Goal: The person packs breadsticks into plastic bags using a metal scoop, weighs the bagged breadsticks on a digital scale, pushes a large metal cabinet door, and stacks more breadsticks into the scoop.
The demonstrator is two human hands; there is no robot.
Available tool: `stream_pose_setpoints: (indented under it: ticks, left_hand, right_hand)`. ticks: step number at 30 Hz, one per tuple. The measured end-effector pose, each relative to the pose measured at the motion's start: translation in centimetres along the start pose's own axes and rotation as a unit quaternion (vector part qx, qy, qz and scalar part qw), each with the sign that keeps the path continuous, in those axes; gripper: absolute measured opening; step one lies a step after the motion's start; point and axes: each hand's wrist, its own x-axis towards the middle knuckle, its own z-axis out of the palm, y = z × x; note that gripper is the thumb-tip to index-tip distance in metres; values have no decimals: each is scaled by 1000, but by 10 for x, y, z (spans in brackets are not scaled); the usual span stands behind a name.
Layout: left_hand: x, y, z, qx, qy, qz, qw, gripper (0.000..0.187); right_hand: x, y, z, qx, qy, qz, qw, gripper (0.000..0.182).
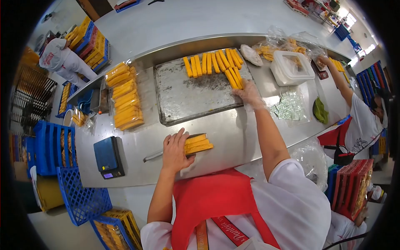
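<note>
My left hand is closed round a small metal scoop near the table's front edge. A few yellow baked sticks lie in the scoop, their ends poking out to the right. Farther off, my right hand, in a clear plastic glove, has its fingers closed on the near ends of a couple of yellow baked sticks at the right side of a worn metal baking tray. A row of similar sticks lines the tray's far edge. My right fingertips are partly hidden.
Bagged sticks are stacked left of the tray, above a digital scale. To the right are a lidless plastic tub, small printed packets and a green cloth. A co-worker's arm reaches over the table's right end.
</note>
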Motion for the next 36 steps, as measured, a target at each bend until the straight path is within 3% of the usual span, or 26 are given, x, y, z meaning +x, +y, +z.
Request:
stream_pose_setpoints:
  ticks: [1,3,6,10,11,12,13,15,17,18,19,21,23,25,26,28,29,31,32,36]
  left_hand:
    - [0,0,0,-3,0,2,1000,87]
    - [0,-1,0,-4,-1,-1,1000,88]
    - [1,-2,2,1,-1,-1,1000,88]
    - [0,-5,1,-5,-5,-5,1000,87]
    - [-1,-5,1,-2,-7,1,1000,86]
    - [-3,-5,1,-3,-8,-16,1000,86]
    - [-2,-5,1,-4,-4,-6,1000,86]
    - [-2,-6,1,-4,2,-2,1000,86]
    - [-2,-5,2,0,6,6,1000,84]
    - [-2,-6,3,-1,7,5,1000,84]
    - [-2,-6,4,1,10,2,1000,85]
    - [-1,-6,6,2,13,-3,1000,86]
    - [0,-5,6,-39,21,3,999,86]
    - [0,-7,6,-61,42,8,997,87]
    - [0,-8,6,-84,65,15,994,87]
    - [-5,-5,2,-75,83,2,994,88]
    - [-8,-3,0,-67,100,-9,993,88]
    - [-14,-6,4,-94,112,-24,989,88]
    - [-17,-8,6,-122,126,-37,984,88]
    - [-15,-8,12,-137,114,-45,983,87]
  right_hand:
    - [-3,-10,-3,1,-2,-3,1000,75]
    - [-15,-40,-13,-140,75,40,986,73]
    - [0,-33,8,-197,103,5,975,71]
    - [-9,-28,20,-132,45,87,986,64]
    - [-32,-43,-2,55,-29,25,998,63]
    - [-50,-52,-13,243,-101,-34,964,62]
    - [-65,-48,-11,242,-113,-37,963,62]
    - [-100,-40,-12,432,-352,-55,829,58]
    - [-132,-57,-5,350,-367,-120,853,61]
    - [-135,-67,-5,131,-331,-241,903,66]
    - [-140,-74,4,130,-332,-241,903,66]
    - [-154,-87,25,13,-212,-342,915,75]
    - [-162,-98,36,30,-241,-340,909,77]
    - [-174,-99,49,176,-110,-325,923,73]
    - [-179,-98,49,177,-112,-325,922,73]
    - [-185,-92,46,305,-80,-116,942,56]
    - [-184,-82,51,305,-82,-116,942,56]
    - [-181,-63,63,445,-203,172,855,46]
    - [-189,-64,69,440,-198,115,868,30]
    - [-192,-91,94,443,-186,16,877,24]
